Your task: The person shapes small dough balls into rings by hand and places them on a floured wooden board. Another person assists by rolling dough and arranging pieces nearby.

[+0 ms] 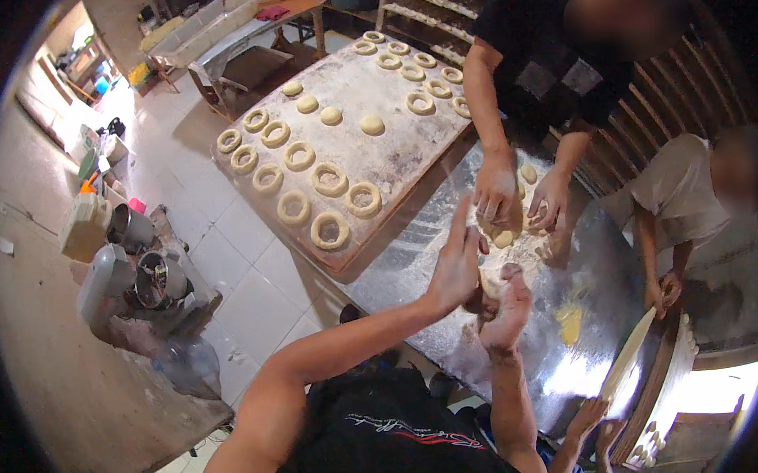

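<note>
My left hand is raised over the metal table, its floury fingers stretched out and pointing away from me. Close beside it, my right hand is turned toward the left palm, fingers mostly extended and slightly smeared. I see no dough held in either; the gap between the palms is partly hidden. Just beyond lies loose white flour on the metal. Across from me, a co-worker's hands work at small dough pieces in that flour. A flat yellow dough patch lies to my right.
Left of the metal stands a floured wooden board with several dough rings and dough balls. At right, a co-worker and another person's hands hold a long dough strip. Pots and containers stand far left.
</note>
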{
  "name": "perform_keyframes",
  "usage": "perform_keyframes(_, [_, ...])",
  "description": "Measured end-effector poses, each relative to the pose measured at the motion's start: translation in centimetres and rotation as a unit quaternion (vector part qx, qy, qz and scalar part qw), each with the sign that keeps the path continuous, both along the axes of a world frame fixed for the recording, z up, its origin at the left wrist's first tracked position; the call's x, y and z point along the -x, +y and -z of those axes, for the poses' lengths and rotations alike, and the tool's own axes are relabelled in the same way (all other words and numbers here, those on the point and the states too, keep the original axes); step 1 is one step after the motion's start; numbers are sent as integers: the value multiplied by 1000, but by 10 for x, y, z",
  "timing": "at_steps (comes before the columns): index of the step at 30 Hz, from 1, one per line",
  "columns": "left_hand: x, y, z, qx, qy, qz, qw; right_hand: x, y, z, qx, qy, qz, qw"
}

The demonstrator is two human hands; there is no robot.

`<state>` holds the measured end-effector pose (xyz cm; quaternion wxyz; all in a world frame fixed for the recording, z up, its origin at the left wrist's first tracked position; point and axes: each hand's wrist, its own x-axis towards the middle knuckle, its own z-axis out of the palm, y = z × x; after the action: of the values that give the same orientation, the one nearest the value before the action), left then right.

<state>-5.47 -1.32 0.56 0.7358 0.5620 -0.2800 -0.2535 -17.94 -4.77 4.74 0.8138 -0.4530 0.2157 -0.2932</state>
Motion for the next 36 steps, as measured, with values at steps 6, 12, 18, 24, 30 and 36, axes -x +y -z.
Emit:
perform_keyframes(6, [18, 15, -7, -5, 0, -55, 998, 12, 0, -1, -26, 49, 17, 998])
perform_keyframes(12, [15, 21, -13, 238, -175, -23, 955, 2, 7, 1, 32, 34, -20, 999])
perform_keyframes(18, [-15, 35, -12, -14, -192, 5, 981, -25, 11, 5, -18, 81, -2, 997])
perform_keyframes(24, [-64, 34, -17, -28, -166, -34, 985, -74, 12, 10, 18, 80, 43, 996])
perform_keyframes(30, [-124, 31, -5, 51, -264, 51, 962, -134, 10, 20, 20, 112, -58, 992])
perform_keyframes(36, [-171, 26, -1, -65, -227, -20, 971, -193, 5, 22, 5, 171, -27, 985])
